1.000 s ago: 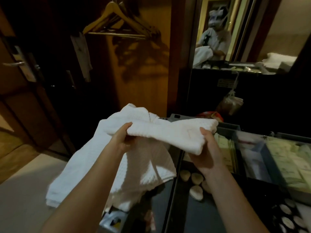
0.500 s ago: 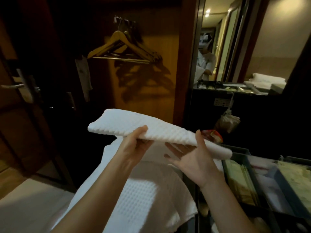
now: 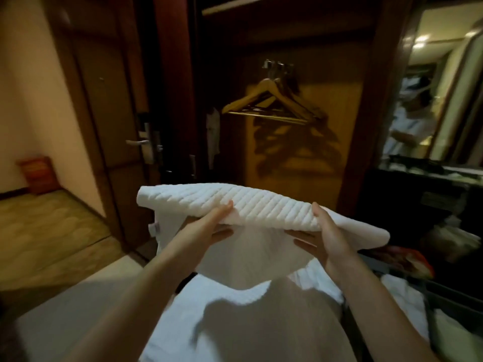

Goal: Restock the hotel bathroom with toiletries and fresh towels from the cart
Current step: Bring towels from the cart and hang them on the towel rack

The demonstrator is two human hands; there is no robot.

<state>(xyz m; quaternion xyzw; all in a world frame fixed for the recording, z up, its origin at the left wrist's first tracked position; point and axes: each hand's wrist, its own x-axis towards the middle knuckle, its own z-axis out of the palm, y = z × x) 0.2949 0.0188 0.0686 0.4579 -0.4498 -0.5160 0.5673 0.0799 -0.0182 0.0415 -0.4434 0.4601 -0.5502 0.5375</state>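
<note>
A folded white waffle-weave towel (image 3: 251, 205) lies flat in the air at chest height, held from below by both hands. My left hand (image 3: 206, 228) grips its near left edge, thumb on top. My right hand (image 3: 324, 236) grips the near right edge, thumb on top and fingers underneath. More white waffle cloth (image 3: 235, 322) hangs and spreads below the held towel, draped over the cart. The cart's dark edge (image 3: 444, 296) shows at the lower right.
A wooden closet with several hangers (image 3: 271, 103) stands straight ahead. A door with a metal handle (image 3: 138, 142) is at the left, open onto a carpeted corridor. A mirror (image 3: 431, 100) at the right reflects a person. A red item (image 3: 415, 259) lies on the cart.
The towel has been raised and levelled, and my right hand now grips its edge. The view has swung left and up, leaving most of the cart trays out of sight.
</note>
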